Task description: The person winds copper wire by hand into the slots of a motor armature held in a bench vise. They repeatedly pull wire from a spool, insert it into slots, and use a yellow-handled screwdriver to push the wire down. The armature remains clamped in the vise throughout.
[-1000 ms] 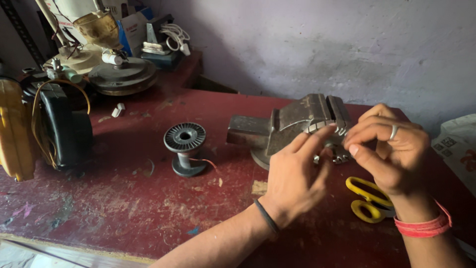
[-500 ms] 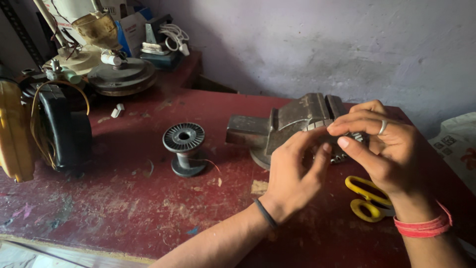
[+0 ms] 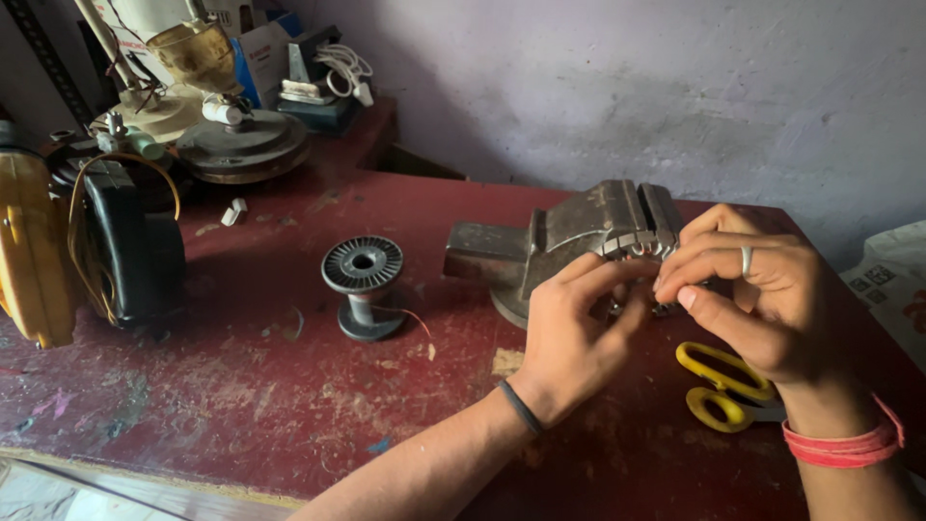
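Worn red tabletop (image 3: 241,386) is bearing a grey vise (image 3: 569,241), its long axis running left to right, jaws at the right end. Both the left hand (image 3: 569,338) and right hand (image 3: 762,299) are pinching a small metal part (image 3: 637,253) at the jaws. Yellow scissors (image 3: 719,386) are lying just beside the right wrist, a wire spool (image 3: 363,285) standing left.

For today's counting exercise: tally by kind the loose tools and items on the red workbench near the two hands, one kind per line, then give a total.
Bench vise: 1
Wire spool: 1
Yellow-handled scissors: 1
Small metal part with wire coils at the vise, worked by the left hand and right hand: 1
Total: 4
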Motion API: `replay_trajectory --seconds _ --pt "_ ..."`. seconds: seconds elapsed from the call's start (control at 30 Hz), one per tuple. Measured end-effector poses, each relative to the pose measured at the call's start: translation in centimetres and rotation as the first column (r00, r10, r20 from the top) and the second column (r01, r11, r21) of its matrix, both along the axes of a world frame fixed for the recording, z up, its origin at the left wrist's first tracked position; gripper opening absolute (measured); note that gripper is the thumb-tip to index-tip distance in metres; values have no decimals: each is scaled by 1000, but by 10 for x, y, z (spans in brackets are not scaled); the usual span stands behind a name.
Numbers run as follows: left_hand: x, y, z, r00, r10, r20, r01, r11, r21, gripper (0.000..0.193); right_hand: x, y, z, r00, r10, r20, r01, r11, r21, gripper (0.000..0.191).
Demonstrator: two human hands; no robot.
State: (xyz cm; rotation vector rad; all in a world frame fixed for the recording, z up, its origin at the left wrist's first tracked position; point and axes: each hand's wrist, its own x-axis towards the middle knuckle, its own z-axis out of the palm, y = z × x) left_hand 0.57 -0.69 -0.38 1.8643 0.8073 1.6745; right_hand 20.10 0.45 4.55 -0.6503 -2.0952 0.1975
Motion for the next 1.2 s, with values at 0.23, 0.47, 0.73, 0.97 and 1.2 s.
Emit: replay_trajectory --seconds 0.23,0.47,0.73,0.97,1.2 --pt "4 5 0 995 63 75 -65 997 28 15 -1 1 4 999 39 -6 -39 999 6 13" --pt "7 6 6 984 70 163 -53 993 -107 13 -13 1 2 995 -53 -83 49 998 -41 29" --pt "4 5 11 984 129 121 -121 990 -65 16 -20 2 2 981 -195 -21 196 979 56 29" --pt "0 -4 10 998 57 31 -56 998 -23 22 -21 4 0 964 -259 -52 263 961 90 24" --pt "1 -7 4 981 38 -190 -44 999 -26 25 -24 6 -1 961 -271 -48 275 957 92 23"
